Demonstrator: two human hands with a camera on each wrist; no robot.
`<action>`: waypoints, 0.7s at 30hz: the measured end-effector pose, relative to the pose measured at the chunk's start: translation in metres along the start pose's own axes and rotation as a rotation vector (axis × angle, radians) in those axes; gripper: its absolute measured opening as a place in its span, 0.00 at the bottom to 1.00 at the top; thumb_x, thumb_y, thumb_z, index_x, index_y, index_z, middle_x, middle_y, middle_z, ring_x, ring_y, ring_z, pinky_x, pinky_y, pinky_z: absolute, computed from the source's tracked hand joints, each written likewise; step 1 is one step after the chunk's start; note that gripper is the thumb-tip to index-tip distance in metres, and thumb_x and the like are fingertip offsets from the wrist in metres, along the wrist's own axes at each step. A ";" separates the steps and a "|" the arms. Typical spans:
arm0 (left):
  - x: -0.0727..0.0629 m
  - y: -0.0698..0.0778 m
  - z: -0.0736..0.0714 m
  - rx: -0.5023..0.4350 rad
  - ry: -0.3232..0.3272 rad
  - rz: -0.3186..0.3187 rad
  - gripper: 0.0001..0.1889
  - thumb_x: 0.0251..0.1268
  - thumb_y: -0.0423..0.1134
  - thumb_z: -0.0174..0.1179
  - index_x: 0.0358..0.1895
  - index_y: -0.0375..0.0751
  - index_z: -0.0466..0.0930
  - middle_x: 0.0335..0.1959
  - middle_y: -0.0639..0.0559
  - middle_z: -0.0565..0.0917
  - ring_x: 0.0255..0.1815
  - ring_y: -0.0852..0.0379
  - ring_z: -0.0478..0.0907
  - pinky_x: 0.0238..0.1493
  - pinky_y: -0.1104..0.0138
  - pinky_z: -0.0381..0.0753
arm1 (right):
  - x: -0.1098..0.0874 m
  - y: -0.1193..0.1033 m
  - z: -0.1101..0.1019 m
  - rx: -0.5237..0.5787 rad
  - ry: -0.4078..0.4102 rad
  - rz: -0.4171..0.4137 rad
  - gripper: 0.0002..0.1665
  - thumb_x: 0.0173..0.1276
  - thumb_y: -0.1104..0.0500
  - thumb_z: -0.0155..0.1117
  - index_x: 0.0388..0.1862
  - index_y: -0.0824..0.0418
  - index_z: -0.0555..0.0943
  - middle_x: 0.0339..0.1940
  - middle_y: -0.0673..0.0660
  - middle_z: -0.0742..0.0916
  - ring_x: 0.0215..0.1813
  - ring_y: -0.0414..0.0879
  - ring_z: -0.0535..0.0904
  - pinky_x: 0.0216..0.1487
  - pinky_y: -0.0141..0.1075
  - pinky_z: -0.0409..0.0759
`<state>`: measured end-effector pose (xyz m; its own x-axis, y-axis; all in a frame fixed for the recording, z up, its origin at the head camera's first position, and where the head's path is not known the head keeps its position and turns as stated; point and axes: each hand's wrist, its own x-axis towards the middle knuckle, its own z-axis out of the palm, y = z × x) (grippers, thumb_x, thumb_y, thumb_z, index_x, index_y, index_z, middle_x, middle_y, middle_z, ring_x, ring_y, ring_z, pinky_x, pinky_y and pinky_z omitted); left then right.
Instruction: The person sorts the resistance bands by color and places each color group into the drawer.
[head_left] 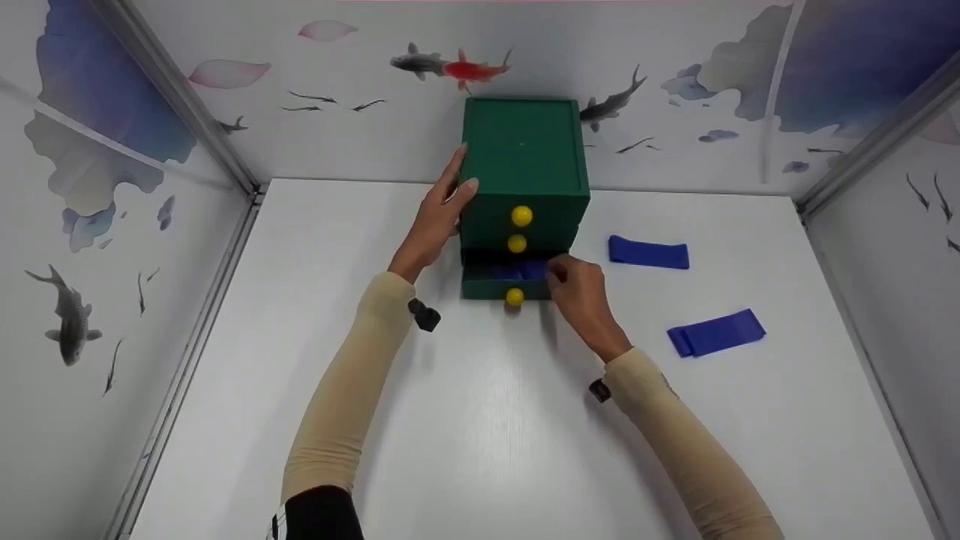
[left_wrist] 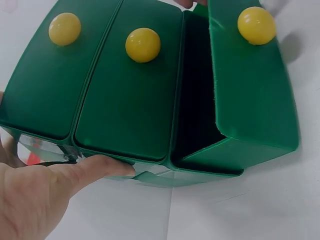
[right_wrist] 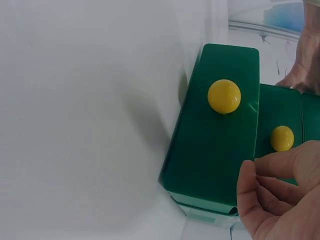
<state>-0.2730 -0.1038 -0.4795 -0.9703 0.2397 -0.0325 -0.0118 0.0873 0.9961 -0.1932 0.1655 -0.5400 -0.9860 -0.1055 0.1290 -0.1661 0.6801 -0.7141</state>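
Observation:
A green cabinet (head_left: pixel 525 146) with three drawers and yellow knobs stands against the back wall. Its bottom drawer (head_left: pixel 487 289) is pulled out, and folded blue fabric strips (head_left: pixel 517 270) lie in it. With fingers extended, my left hand (head_left: pixel 435 217) rests against the cabinet's left side; its thumb (left_wrist: pixel 102 167) lies along that side in the left wrist view. At the right end of the drawer, my right hand (head_left: pixel 581 291) has curled fingers, thumb and forefinger pinching the front panel's upper edge (right_wrist: pixel 256 130). No fabric shows between those fingertips.
Two more folded blue strips lie on the white table to the right: one strip (head_left: pixel 649 253) near the cabinet, another strip (head_left: pixel 716 333) farther forward. Walls with painted fish enclose the table at the back and both sides.

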 end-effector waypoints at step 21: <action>-0.003 -0.001 0.005 0.094 0.036 0.058 0.33 0.87 0.66 0.50 0.89 0.82 0.52 0.94 0.63 0.52 0.92 0.44 0.59 0.77 0.37 0.77 | -0.029 0.008 -0.005 0.029 0.058 -0.072 0.10 0.79 0.69 0.68 0.54 0.70 0.90 0.50 0.65 0.93 0.50 0.56 0.89 0.52 0.51 0.90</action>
<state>-0.2691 -0.0999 -0.4804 -0.9768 0.2123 0.0299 0.0660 0.1653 0.9840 -0.1655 0.1778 -0.5455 -0.9694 -0.1105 0.2194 -0.2374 0.6506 -0.7214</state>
